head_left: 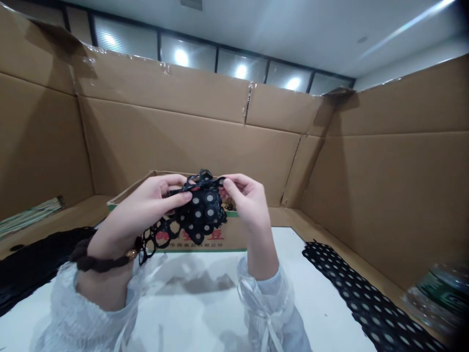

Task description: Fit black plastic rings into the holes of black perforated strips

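My left hand pinches a black sheet patterned with round pieces that have pale grey centres. It is held up over the white table, in front of a small printed carton. From the left side of the sheet dangles a black lattice of empty rings, below my left fingers. My right hand is closed at the sheet's upper right edge, with one round piece between thumb and fingers. Whether that piece is still joined to the sheet, I cannot tell.
Tall cardboard walls surround the white tabletop. On the right lies a long black dotted sheet, with a plastic bottle beyond it. Black material is spread at left, near a pale striped bundle.
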A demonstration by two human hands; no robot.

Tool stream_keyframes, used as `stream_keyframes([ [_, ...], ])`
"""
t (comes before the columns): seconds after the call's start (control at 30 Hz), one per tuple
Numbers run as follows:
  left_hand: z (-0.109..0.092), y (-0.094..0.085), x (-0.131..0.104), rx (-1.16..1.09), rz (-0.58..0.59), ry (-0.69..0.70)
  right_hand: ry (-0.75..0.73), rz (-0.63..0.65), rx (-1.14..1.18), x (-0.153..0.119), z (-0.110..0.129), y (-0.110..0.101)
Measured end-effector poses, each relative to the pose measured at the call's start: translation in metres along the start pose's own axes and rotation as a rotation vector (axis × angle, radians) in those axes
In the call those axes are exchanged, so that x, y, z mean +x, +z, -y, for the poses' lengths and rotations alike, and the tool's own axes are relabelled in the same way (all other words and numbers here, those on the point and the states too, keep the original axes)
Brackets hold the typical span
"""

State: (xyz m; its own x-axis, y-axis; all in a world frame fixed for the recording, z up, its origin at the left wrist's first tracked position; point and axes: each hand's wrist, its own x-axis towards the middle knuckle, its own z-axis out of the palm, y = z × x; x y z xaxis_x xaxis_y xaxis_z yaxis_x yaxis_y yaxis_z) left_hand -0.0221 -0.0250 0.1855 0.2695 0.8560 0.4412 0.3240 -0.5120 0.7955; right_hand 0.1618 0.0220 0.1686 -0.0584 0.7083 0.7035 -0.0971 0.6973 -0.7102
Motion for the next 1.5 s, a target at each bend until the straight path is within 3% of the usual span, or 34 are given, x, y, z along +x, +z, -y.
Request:
stream_keyframes([
  [0.13, 0.004, -0.009, -0.001, 0.246, 0.093, -0.094, -0.209, -0.553, -0.080, 0.003, 0.006, -0.028],
  [0.2, 0.007, -0.011, -0.001, 0.268, 0.101, -0.142, -0.229, -0.673, -0.130, 0.006, 0.003, -0.038],
  [0.33, 0.010, -0.004, 0.005, 0.092, 0.011, -0.138, -0.175, -0.559, -0.317, 0.016, -0.022, -0.033],
  [0.47, 0.009, 0.008, 0.011, -0.089, -0.099, -0.134, -0.057, -0.240, -0.586, 0.020, -0.044, -0.011],
  [0.63, 0.009, 0.009, 0.009, -0.210, -0.044, -0.119, -0.165, -0.017, -0.302, 0.003, -0.012, 0.005],
  [0.77, 0.012, 0.005, 0.009, -0.179, -0.017, -0.050, -0.231, 0.151, -0.359, -0.008, 0.007, 0.012],
  [0.9, 0.011, 0.001, 0.008, -0.018, 0.007, -0.008, -0.225, 0.179, -0.406, -0.009, 0.003, 0.016],
  [1.03, 0.006, -0.001, 0.002, 0.038, 0.040, -0.048, -0.035, 0.179, -0.262, -0.008, 0.001, 0.017],
  [1.13, 0.005, -0.001, 0.000, 0.069, 0.058, -0.047, 0.077, 0.054, -0.117, -0.004, 0.001, 0.015],
  [1.27, 0.006, 0.004, 0.002, 0.104, 0.077, -0.078, 0.000, -0.171, -0.058, -0.001, -0.002, 0.013],
  [1.5, 0.000, 0.015, 0.003, -0.031, -0.024, -0.124, -0.085, -0.266, -0.081, -0.003, -0.007, 0.018],
])
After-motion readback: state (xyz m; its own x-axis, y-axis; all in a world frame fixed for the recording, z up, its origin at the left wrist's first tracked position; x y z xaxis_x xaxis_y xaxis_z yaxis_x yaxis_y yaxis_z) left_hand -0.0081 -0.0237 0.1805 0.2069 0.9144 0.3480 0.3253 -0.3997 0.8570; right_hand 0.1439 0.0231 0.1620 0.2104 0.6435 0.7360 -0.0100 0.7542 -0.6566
